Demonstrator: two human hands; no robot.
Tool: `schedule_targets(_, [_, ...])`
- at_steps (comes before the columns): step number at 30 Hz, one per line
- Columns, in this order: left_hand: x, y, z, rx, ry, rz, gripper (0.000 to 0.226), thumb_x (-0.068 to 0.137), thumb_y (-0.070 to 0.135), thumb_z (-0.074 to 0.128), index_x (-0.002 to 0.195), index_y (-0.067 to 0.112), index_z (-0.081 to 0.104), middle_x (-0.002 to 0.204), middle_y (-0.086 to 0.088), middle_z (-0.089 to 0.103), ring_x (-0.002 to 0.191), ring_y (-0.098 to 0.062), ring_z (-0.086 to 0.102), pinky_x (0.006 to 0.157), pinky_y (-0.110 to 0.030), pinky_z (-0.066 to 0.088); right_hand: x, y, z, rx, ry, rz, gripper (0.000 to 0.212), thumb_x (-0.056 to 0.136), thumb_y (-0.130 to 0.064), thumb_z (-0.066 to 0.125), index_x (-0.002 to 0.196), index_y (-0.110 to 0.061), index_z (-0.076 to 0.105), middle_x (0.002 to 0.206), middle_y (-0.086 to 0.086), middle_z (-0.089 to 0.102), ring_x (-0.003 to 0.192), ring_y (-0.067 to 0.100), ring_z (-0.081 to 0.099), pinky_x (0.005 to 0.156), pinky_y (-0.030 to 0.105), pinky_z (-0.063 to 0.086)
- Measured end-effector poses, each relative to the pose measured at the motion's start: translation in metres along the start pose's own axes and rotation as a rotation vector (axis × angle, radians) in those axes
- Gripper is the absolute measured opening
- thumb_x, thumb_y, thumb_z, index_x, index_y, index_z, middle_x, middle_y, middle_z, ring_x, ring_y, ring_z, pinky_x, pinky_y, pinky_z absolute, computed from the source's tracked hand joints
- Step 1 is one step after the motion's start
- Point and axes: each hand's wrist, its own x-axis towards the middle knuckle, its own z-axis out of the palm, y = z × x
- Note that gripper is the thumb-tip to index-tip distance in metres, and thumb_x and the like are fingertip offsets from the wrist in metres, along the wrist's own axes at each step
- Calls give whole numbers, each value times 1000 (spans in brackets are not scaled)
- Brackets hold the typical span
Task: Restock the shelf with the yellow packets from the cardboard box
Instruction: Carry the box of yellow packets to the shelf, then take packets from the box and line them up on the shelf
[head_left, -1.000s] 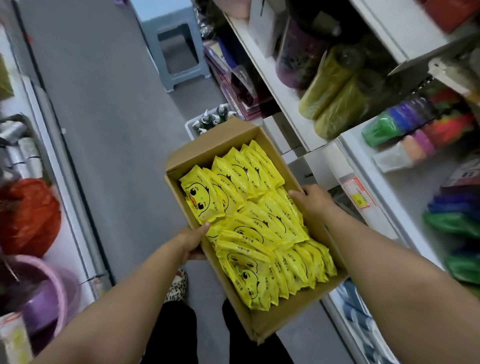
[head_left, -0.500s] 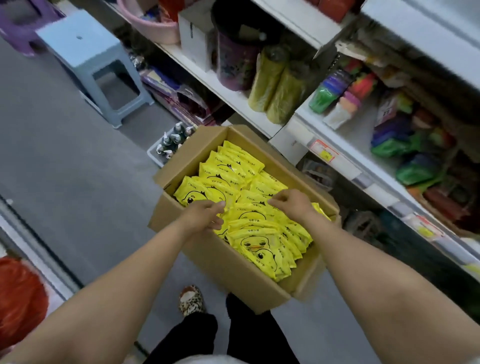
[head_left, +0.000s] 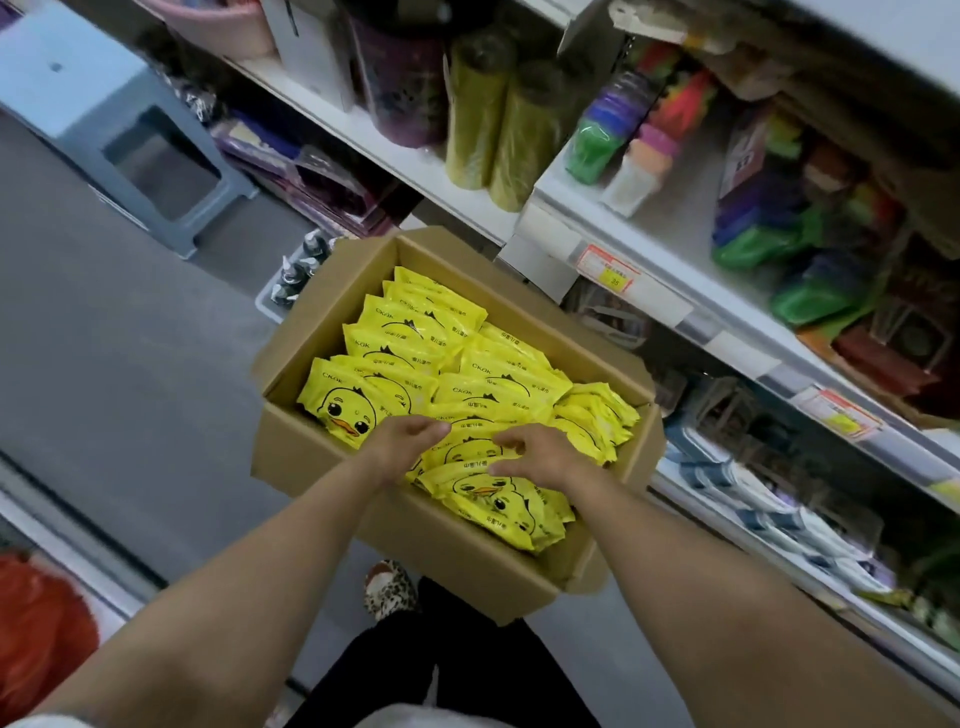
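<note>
Shop aisle, shelf (head_left: 685, 228) at right; cardboard box (head_left: 311, 457) holds yellow packets (head_left: 467, 374) directly under both hands: left hand (head_left: 402, 441) fingers rest flat, right hand (head_left: 535, 454) fingers curled at packet edge, grip unclear.

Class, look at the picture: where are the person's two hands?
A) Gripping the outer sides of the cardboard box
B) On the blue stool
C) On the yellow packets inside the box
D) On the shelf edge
C: the left hand and right hand both touch the yellow packets inside the cardboard box.
</note>
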Motion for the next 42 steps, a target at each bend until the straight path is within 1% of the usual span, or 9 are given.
schedule_targets(6, [24, 6, 1, 38, 8, -31, 40, 86, 44, 69, 119, 20, 69, 126, -2, 66, 120, -19, 55, 101, -31, 39, 18, 10, 20, -17, -28, -11, 52, 75, -46, 83, 123, -31, 69, 139, -5, 58, 129, 20, 51, 103, 34, 42])
schedule_targets(9, [26, 4, 2, 31, -9, -54, 40, 87, 45, 68, 120, 22, 69, 130, -2, 63, 126, -21, 52, 106, -36, 36, 17, 16, 19, 51, -23, 5, 30, 81, -42, 80, 105, -23, 76, 107, -1, 70, 100, 21, 63, 79, 29, 46])
schedule_targets(12, [30, 5, 0, 45, -41, -59, 42, 87, 45, 68, 122, 21, 68, 131, -2, 62, 129, -21, 50, 109, -38, 34, 6, 21, 7, 157, -44, 84, 21, 87, -42, 74, 79, -23, 69, 77, -9, 54, 71, 9, 49, 57, 21, 32])
schedule_targets(18, [50, 10, -15, 133, -137, -74, 44, 84, 51, 68, 118, 23, 70, 128, -4, 64, 123, -23, 55, 106, -45, 44, -8, 29, 3, 265, -27, 223, 68, 80, -48, 79, 133, -10, 61, 137, 8, 58, 118, 23, 56, 93, 37, 50])
schedule_targets(21, [53, 7, -21, 162, -192, -76, 46, 83, 55, 68, 118, 26, 70, 128, -4, 64, 121, -24, 56, 105, -48, 45, -16, 27, 14, 293, -78, 263, 86, 73, -47, 85, 144, -14, 50, 148, 6, 50, 134, 25, 48, 106, 34, 42])
schedule_targets(26, [55, 8, -20, 205, -203, -75, 47, 86, 54, 65, 121, 23, 68, 126, -4, 65, 119, -23, 57, 104, -41, 44, -29, 30, 7, 296, -84, 355, 59, 80, -38, 81, 126, -5, 64, 128, 9, 59, 120, 28, 56, 89, 33, 49])
schedule_targets(31, [53, 8, -5, 280, -118, -71, 55, 83, 60, 65, 121, 20, 66, 131, -4, 61, 121, -24, 55, 100, -35, 43, -50, 41, 6, 639, 64, 439, 81, 80, -38, 82, 148, -15, 44, 147, -3, 45, 130, 23, 49, 66, 24, 49])
schedule_targets(38, [42, -4, 35, 273, 44, -73, 56, 76, 54, 75, 114, 17, 56, 119, -6, 62, 108, -27, 58, 81, -31, 43, -75, 43, 14, 840, 149, 360, 26, 85, -33, 78, 106, -30, 64, 106, -11, 67, 101, 10, 61, 74, 25, 48])
schedule_targets(42, [43, -14, 51, 325, 149, -72, 59, 68, 57, 80, 106, 23, 50, 110, -6, 63, 103, -29, 59, 90, -44, 50, -85, 54, 28, 899, 190, 332, 58, 72, -39, 87, 124, -22, 66, 118, -5, 71, 113, 16, 63, 86, 32, 53])
